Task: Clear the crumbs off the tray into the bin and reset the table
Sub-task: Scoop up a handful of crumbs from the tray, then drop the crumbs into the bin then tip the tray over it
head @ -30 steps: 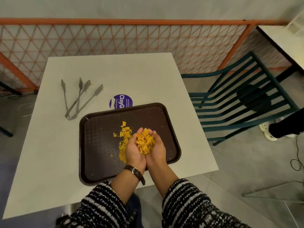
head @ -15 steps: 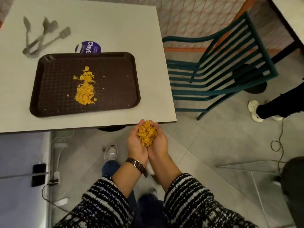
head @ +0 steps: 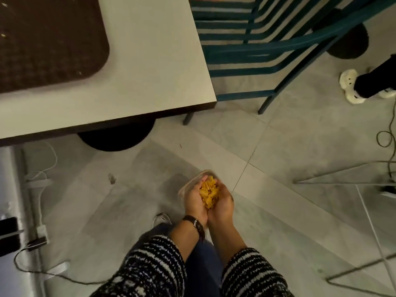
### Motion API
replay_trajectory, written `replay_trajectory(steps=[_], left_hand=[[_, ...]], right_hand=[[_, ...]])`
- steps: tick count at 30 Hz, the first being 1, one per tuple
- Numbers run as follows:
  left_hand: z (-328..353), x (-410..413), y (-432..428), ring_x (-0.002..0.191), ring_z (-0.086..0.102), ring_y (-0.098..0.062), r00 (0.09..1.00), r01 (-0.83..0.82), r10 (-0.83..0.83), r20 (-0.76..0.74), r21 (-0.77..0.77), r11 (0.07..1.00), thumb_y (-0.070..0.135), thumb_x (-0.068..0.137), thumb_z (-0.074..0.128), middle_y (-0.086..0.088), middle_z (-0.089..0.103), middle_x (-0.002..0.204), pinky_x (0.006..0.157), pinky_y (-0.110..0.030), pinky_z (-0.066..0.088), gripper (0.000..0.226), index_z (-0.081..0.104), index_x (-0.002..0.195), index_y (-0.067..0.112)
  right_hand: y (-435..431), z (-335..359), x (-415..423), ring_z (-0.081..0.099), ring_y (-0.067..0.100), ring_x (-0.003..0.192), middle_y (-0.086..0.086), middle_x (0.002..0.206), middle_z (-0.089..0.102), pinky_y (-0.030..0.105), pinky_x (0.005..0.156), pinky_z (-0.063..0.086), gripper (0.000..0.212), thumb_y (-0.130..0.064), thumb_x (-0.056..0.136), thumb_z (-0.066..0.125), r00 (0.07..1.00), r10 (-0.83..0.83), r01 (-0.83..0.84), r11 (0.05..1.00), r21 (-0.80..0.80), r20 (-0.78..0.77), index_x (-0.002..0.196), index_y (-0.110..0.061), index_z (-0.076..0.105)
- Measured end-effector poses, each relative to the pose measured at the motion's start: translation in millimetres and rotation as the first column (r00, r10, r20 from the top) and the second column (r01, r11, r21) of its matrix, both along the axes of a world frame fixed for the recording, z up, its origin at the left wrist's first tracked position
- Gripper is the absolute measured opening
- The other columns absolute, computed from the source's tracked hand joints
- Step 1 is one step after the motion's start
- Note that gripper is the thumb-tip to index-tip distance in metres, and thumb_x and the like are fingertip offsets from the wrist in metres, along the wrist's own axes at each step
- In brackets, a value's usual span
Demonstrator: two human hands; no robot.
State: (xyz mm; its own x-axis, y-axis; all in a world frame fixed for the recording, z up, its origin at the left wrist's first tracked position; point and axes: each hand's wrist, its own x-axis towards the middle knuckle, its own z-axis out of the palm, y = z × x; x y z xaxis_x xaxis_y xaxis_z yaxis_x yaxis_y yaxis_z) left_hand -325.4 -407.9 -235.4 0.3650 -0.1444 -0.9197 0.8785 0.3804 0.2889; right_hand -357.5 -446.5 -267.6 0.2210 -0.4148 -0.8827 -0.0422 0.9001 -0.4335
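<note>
My left hand (head: 194,200) and my right hand (head: 224,203) are cupped together, holding a heap of yellow-orange crumbs (head: 209,194) between the palms. They hover low over the floor, right above a small clear plastic container (head: 190,184) that stands on the tiles and is mostly hidden by my hands. The dark brown tray (head: 49,43) lies on the white table (head: 154,61) at the upper left; only its near right corner shows, with a few tiny crumbs on it.
A teal slatted chair (head: 257,46) stands beside the table's right edge. Another person's dark leg and white slipper (head: 351,86) are at the right. Cables and a power strip (head: 40,234) lie on the floor at left, and thin metal frame legs (head: 364,183) at right.
My cupped hands carried the crumbs off the tray, past the table's near edge and down toward the floor. They now sit over the clear container. The view has tilted down.
</note>
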Motion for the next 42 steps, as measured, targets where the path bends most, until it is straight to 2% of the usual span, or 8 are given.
replay_trajectory(steps=[4, 7, 10, 14, 18, 23, 27, 42], left_hand=[[-85, 5, -18, 0.056, 0.058, -0.014, 0.975, 0.221, -0.222, -0.013, 0.168, 0.961, 0.014, 0.091, 0.053, -0.001, 0.062, 0.062, 0.047, -0.017, 0.050, 0.022, 0.060, 0.070, 0.011], [-139, -1, -15, 0.076, 0.053, -0.020, 0.921, 0.389, -0.376, -0.100, 0.240, 0.889, 0.024, 0.097, 0.041, 0.002, 0.063, 0.067, 0.067, -0.028, 0.048, 0.024, 0.059, 0.090, 0.009], [-151, -7, -11, 0.108, 0.053, -0.028, 0.911, 0.409, -0.388, -0.141, 0.182, 0.894, 0.030, 0.095, 0.043, -0.011, 0.059, 0.117, 0.091, -0.041, 0.045, 0.041, 0.046, 0.130, 0.008], [-72, -1, -10, 0.139, 0.027, -0.025, 0.941, 0.329, -0.331, -0.066, -0.043, 0.943, 0.023, 0.100, 0.030, -0.012, 0.030, 0.150, 0.117, -0.040, 0.017, 0.046, 0.029, 0.142, 0.005], [37, 8, 9, 0.132, 0.039, -0.026, 0.934, 0.357, -0.353, 0.058, -0.094, 0.929, 0.021, 0.100, 0.030, -0.012, 0.040, 0.144, 0.111, -0.036, 0.028, 0.042, 0.036, 0.138, 0.007], [178, 15, 53, 0.117, 0.050, -0.023, 0.911, 0.386, -0.359, 0.204, -0.113, 0.916, 0.019, 0.100, 0.028, -0.011, 0.049, 0.133, 0.107, -0.035, 0.032, 0.037, 0.041, 0.133, 0.009], [245, 23, 96, 0.109, 0.054, -0.020, 0.913, 0.310, -0.263, 0.313, -0.110, 0.944, 0.022, 0.099, 0.033, -0.009, 0.054, 0.127, 0.101, -0.033, 0.036, 0.039, 0.041, 0.135, 0.009], [297, 123, 236, 0.113, 0.054, -0.022, 0.869, -0.066, 0.112, 0.483, -0.111, 0.992, 0.023, 0.097, 0.039, -0.007, 0.054, 0.131, 0.099, -0.035, 0.038, 0.038, 0.046, 0.133, 0.013]], right_hand=[[-15, -104, -8, 0.064, 0.030, 0.086, 0.016, 0.086, 0.069, 0.039, 0.079, 0.053, 0.025, -0.017, 0.092, 0.052, 0.991, 0.028, -0.023, 0.999, 0.040, -0.133, 0.098, 0.004, 0.064], [-23, -145, -23, 0.052, 0.023, 0.067, 0.010, 0.058, 0.063, 0.032, 0.059, 0.042, 0.038, -0.028, 0.100, 0.036, 0.980, 0.070, -0.039, 0.986, 0.163, -0.184, 0.076, -0.006, 0.056], [-27, -140, -37, 0.050, 0.023, 0.070, 0.009, 0.064, 0.061, 0.034, 0.061, 0.040, 0.038, -0.028, 0.100, 0.032, 0.985, 0.077, -0.051, 0.984, 0.169, -0.154, 0.076, -0.009, 0.053], [-33, -72, -41, 0.048, 0.017, 0.070, 0.006, 0.071, 0.057, 0.026, 0.069, 0.039, 0.023, -0.022, 0.096, 0.040, 0.996, 0.061, -0.053, 0.991, 0.124, -0.060, 0.081, -0.010, 0.053], [-35, 38, -42, 0.056, 0.027, 0.103, 0.012, 0.107, 0.059, 0.040, 0.098, 0.038, 0.027, -0.023, 0.096, 0.041, 0.975, 0.223, -0.223, 0.970, 0.100, 0.012, 0.114, -0.006, 0.054], [-30, 192, -33, 0.059, 0.028, 0.103, 0.017, 0.111, 0.062, 0.033, 0.081, 0.048, 0.025, -0.020, 0.096, 0.041, 0.892, 0.420, -0.425, 0.905, -0.009, 0.168, 0.110, -0.006, 0.057], [-16, 271, -17, 0.058, 0.030, 0.106, 0.019, 0.114, 0.061, 0.038, 0.094, 0.044, 0.030, -0.021, 0.099, 0.034, 0.765, 0.587, -0.573, 0.808, -0.137, 0.265, 0.112, -0.006, 0.056], [88, 321, 108, 0.062, 0.028, 0.100, 0.014, 0.106, 0.067, 0.042, 0.098, 0.042, 0.031, -0.023, 0.098, 0.036, 0.494, 0.804, -0.747, 0.587, -0.311, 0.331, 0.116, -0.008, 0.056]])
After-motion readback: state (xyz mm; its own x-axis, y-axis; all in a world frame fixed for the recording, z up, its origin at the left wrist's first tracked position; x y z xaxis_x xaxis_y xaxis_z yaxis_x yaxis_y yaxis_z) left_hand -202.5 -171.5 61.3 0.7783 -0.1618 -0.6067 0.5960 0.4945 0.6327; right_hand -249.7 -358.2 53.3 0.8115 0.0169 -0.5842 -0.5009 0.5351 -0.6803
